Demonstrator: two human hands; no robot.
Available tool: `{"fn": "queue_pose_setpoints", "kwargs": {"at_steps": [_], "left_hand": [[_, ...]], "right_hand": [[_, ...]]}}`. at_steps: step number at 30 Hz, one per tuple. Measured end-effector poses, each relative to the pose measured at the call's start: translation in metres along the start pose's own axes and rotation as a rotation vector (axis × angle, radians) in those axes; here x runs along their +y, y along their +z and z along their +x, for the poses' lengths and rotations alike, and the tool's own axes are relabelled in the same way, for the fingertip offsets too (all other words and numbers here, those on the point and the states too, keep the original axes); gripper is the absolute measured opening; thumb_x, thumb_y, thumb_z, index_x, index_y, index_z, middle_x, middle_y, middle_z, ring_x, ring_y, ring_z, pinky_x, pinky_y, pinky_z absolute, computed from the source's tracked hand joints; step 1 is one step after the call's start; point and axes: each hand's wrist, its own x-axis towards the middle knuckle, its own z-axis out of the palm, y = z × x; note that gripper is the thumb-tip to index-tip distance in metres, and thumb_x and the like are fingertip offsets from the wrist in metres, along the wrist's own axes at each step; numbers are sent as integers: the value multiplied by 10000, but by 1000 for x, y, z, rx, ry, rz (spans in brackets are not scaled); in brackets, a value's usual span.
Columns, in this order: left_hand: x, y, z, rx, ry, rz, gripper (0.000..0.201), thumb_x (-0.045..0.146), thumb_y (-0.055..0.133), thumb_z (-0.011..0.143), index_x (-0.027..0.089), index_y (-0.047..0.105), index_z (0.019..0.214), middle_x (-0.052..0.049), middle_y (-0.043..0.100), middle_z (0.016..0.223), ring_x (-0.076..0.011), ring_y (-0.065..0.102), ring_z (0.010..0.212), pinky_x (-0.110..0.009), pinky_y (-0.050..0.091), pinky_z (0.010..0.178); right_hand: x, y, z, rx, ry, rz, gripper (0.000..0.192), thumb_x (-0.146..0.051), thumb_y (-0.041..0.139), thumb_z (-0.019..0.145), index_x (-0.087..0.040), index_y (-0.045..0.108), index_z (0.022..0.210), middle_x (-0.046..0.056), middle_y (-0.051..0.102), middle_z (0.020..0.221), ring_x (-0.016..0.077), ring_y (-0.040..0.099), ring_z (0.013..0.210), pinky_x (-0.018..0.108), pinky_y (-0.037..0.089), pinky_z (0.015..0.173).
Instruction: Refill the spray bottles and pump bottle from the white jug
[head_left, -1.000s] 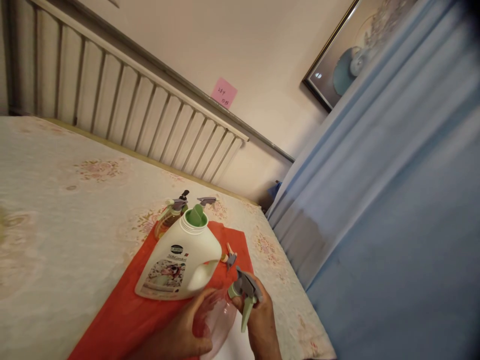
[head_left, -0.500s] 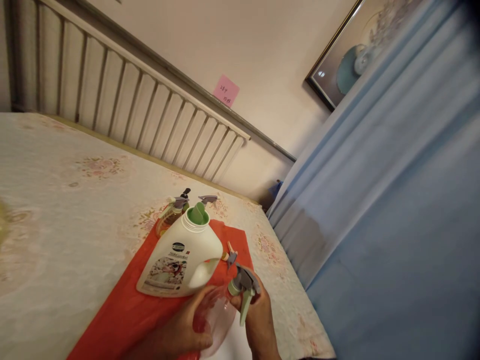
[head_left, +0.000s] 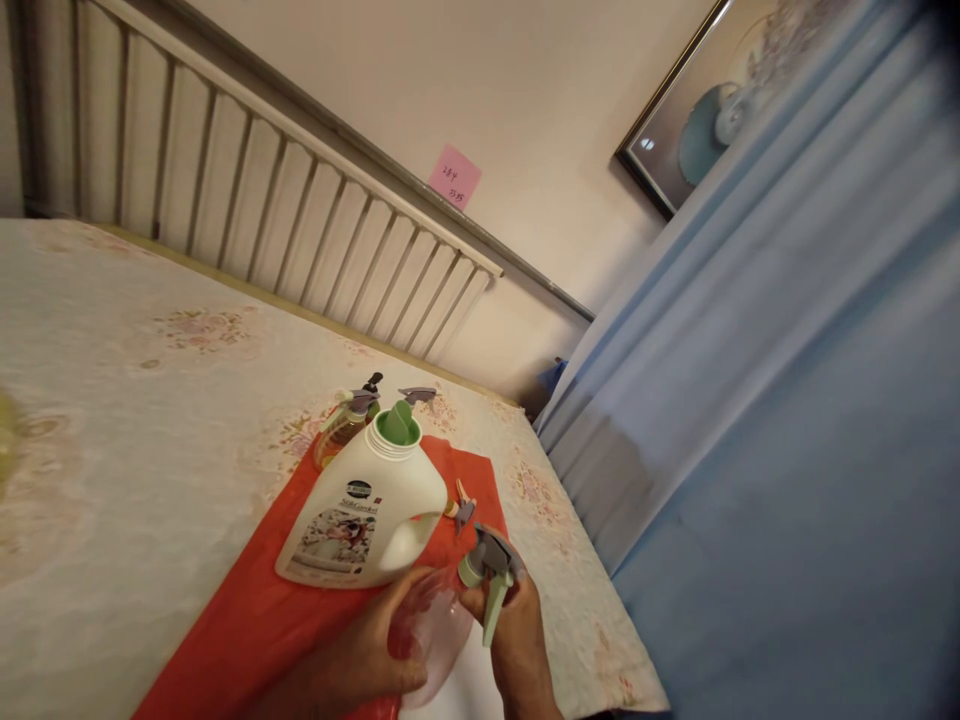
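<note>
On the far left there is a big bed cover (head_left: 112, 400) with pale flowers on it, and behind it stands a headboard (head_left: 247, 210) made of tall white slats. On the cover lies a red cloth (head_left: 247, 625). At the far end of the cloth stands a small spray bottle (head_left: 341, 428) with yellow-brown liquid in it. Just in front of it stands a big white jug (head_left: 367, 515) with a green spout and no cap on top. Near the bottom, the left hand (head_left: 360, 660) is curled around the side of a clear pink bottle (head_left: 431, 635), with the thumb and fingers pressed on it. The pink bottle is tipped and sits low over the near end of the red cloth, just in front of the white jug. Right beside it, the right hand (head_left: 517, 640) is closed around the green and grey spray top (head_left: 489, 580) on the neck of the pink bottle. Just past that top lies one more small sprayer (head_left: 461, 510) on the cloth. Up on the wall is a pink note (head_left: 454, 177). On the right hang blue curtains (head_left: 787, 400), and a framed picture (head_left: 697, 110) peeks out behind them.
</note>
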Motion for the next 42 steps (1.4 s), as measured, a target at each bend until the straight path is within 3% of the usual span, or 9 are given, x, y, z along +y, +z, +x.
{"fn": "queue_pose_setpoints", "kwargs": {"at_steps": [7, 11, 15, 18, 24, 29, 34, 39, 42], "left_hand": [[7, -4, -4, -40, -36, 42, 957, 103, 699, 591, 287, 365, 1469, -65, 466, 1527, -344, 408, 1404, -440, 428, 1091], [11, -2, -3, 17, -18, 51, 926, 103, 687, 578, 258, 401, 1445, -78, 506, 1495, -331, 413, 1403, -432, 366, 1147], [9, 0, -3, 4, -14, 21, 917, 97, 661, 574, 233, 394, 1441, -96, 493, 1503, -329, 419, 1401, -440, 361, 1150], [3, -1, -2, -28, -5, -3, 916, 92, 668, 580, 249, 389, 1438, -87, 473, 1520, -315, 393, 1423, -426, 372, 1144], [7, -4, -3, -20, -24, 30, 919, 99, 689, 586, 265, 390, 1438, -73, 480, 1515, -323, 430, 1393, -419, 413, 1111], [10, -4, -4, -17, -45, 40, 914, 68, 660, 597, 269, 381, 1444, -63, 485, 1514, -311, 446, 1386, -383, 461, 1062], [13, -3, -6, -25, -61, 67, 910, 68, 670, 605, 270, 382, 1444, -58, 508, 1495, -318, 474, 1358, -359, 495, 1014], [17, -2, -7, -17, -52, 73, 891, 65, 655, 607, 272, 398, 1435, -42, 523, 1481, -297, 474, 1361, -373, 436, 1090], [12, -2, -6, -13, -37, 50, 875, 88, 657, 620, 297, 416, 1435, -25, 509, 1495, -289, 452, 1381, -361, 431, 1093]], "right_hand": [[10, -1, -3, 22, 10, 135, 432, -300, 810, 714, -210, 693, 1120, 84, 759, 1057, 257, 699, 960, 373, 537, 904], [6, 2, -3, -26, 19, 161, 462, -338, 813, 713, -211, 688, 1140, 102, 753, 1114, 267, 701, 984, 379, 539, 905], [-4, 5, -1, -13, 48, 31, 458, -301, 901, 562, -183, 735, 971, 55, 770, 875, 229, 685, 754, 305, 558, 701], [-5, 6, 0, 29, 41, -27, 348, -274, 888, 565, -173, 742, 864, 4, 709, 675, 181, 610, 599, 260, 504, 561], [3, 4, -2, 19, 50, 84, 354, -332, 791, 721, -179, 738, 1036, 102, 767, 1011, 262, 700, 903, 358, 551, 830], [-5, 6, -2, -39, 25, 92, 425, -311, 818, 667, -184, 725, 1062, 64, 755, 948, 228, 682, 822, 307, 555, 740], [-9, 7, -1, 25, 48, 52, 379, -214, 839, 604, -201, 741, 970, -13, 713, 770, 162, 622, 667, 242, 517, 634], [-2, -1, 2, 62, 9, 110, 420, -302, 809, 702, -188, 726, 1097, 75, 753, 1023, 223, 680, 851, 320, 544, 782], [-3, -8, 8, 100, -8, 125, 490, -288, 824, 688, -167, 707, 1148, 105, 754, 1053, 244, 693, 866, 365, 552, 821]]}}
